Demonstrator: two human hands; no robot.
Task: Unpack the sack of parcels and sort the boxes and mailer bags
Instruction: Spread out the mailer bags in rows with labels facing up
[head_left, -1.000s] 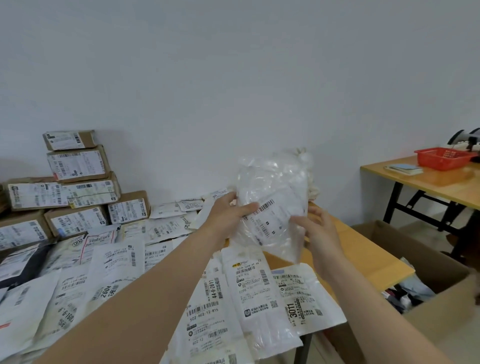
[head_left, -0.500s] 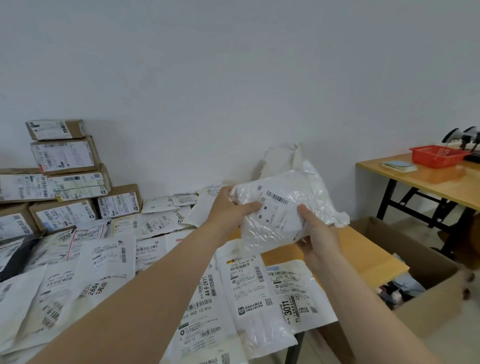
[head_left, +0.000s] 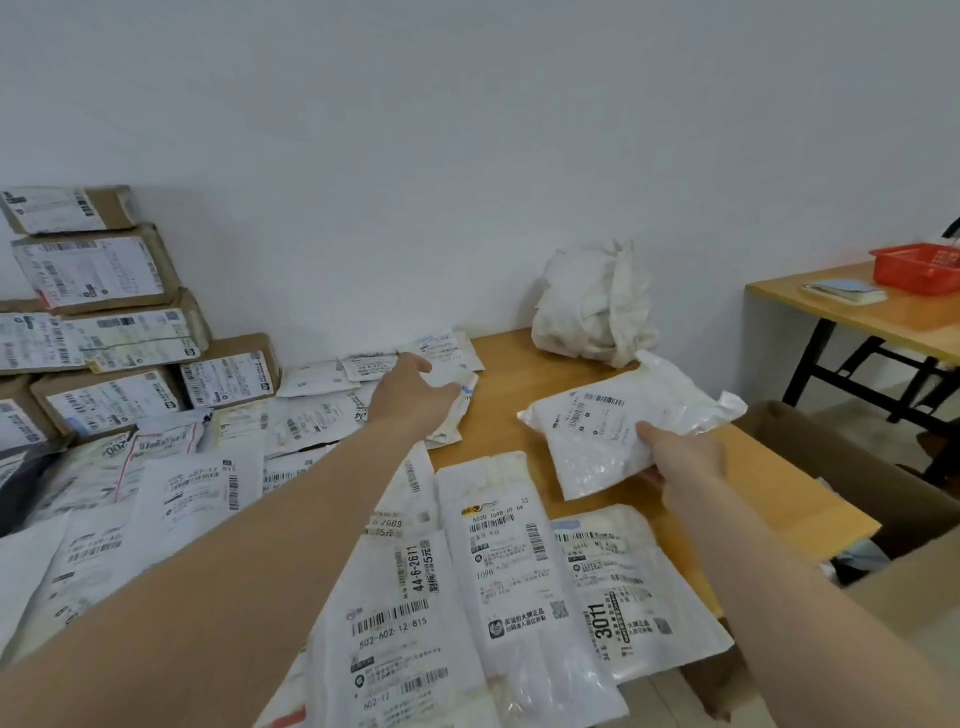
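Right of the spread parcels, the right hand (head_left: 680, 457) pinches the white mailer bag's (head_left: 613, 431) near edge, thumb on top; the left hand (head_left: 410, 389) reaches far, fingers loosely spread.

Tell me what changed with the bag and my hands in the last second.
The bag came down from in front of the wall towards the table, label up. The left hand let go of it and reached out to the mailers at the back; the right hand alone holds it now. The boxes, the sack and the other mailers stayed put.
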